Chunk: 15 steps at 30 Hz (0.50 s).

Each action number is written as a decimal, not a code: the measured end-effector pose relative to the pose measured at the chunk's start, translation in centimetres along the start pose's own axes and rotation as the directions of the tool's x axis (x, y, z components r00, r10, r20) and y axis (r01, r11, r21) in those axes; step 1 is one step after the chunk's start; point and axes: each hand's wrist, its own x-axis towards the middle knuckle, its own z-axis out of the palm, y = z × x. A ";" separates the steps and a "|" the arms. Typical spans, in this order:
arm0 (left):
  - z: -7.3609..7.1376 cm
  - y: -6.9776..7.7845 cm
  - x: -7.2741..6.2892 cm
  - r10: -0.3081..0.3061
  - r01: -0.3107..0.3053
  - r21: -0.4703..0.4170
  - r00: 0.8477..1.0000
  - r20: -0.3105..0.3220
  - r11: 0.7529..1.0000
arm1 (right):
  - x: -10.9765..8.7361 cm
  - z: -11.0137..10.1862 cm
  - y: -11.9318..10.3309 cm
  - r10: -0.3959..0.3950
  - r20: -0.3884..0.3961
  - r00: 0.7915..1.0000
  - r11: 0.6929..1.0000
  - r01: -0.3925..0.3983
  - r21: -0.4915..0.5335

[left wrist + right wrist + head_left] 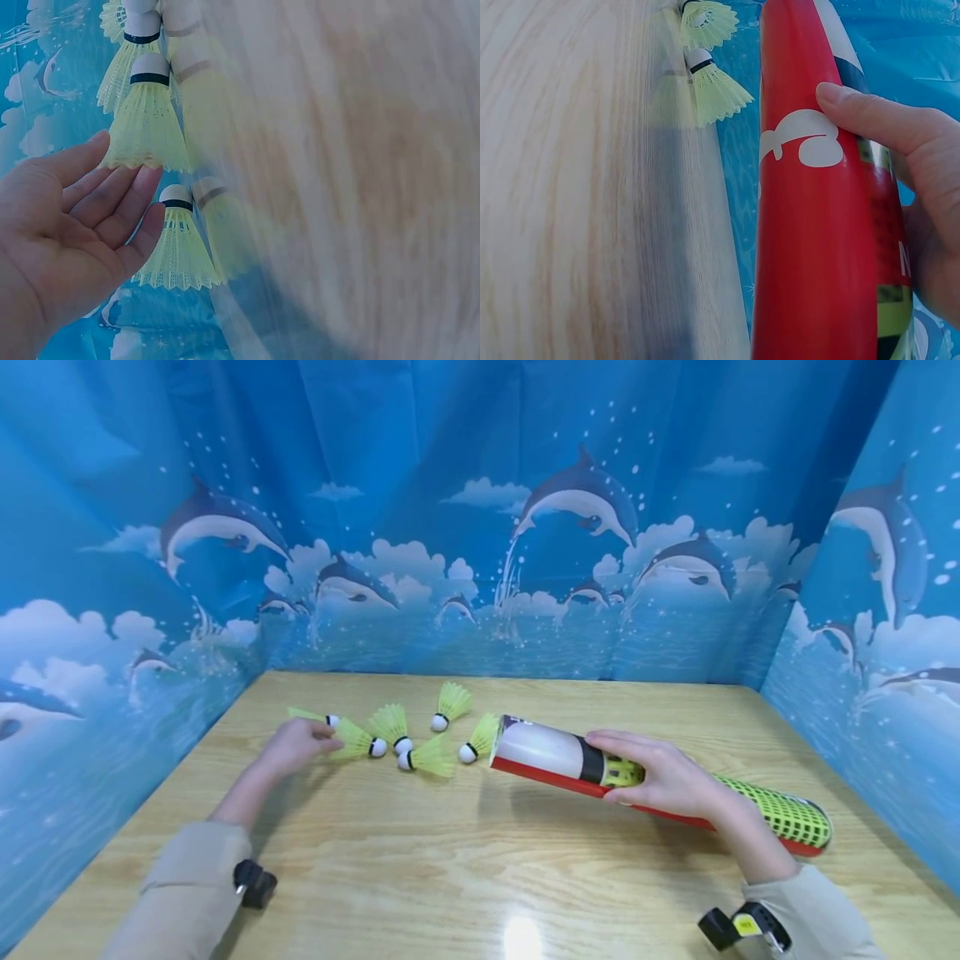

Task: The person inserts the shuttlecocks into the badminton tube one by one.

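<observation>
My left hand (296,747) reaches to the skirt of a yellow shuttlecock (360,742) at the left of the group. In the left wrist view its thumb and loosely bent fingers (142,184) lie at the skirt's rim, the thumb apart from the fingers. Whether they press on it is hard to tell. With my right hand (663,777) I grip a long shuttlecock tube (540,752) around its middle, thumb on the red side (817,240). The tube is tilted, its near-left end raised above the table. Its contents are mostly hidden.
More yellow shuttlecocks with white heads lie on the wooden table (420,860): one at the back (452,700), one by the tube's end (480,739), others in the middle (431,757). A blue dolphin-print curtain (465,510) borders the table's back and sides.
</observation>
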 end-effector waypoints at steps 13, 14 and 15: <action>0.0 -0.4 -0.4 0.036 -0.037 -0.022 0.999 -0.026 0.999 | -0.2 -0.1 0.2 -0.004 -0.003 1.000 1.000 0.005 0.004; 0.0 -0.5 -0.5 0.040 -0.040 -0.016 0.999 -0.027 0.999 | -0.2 -0.1 0.2 -0.004 -0.004 1.000 1.000 0.004 0.003; -0.1 -0.5 -0.5 0.038 -0.038 -0.017 0.999 -0.028 0.999 | -0.2 -0.1 0.2 -0.002 -0.004 1.000 1.000 0.002 0.002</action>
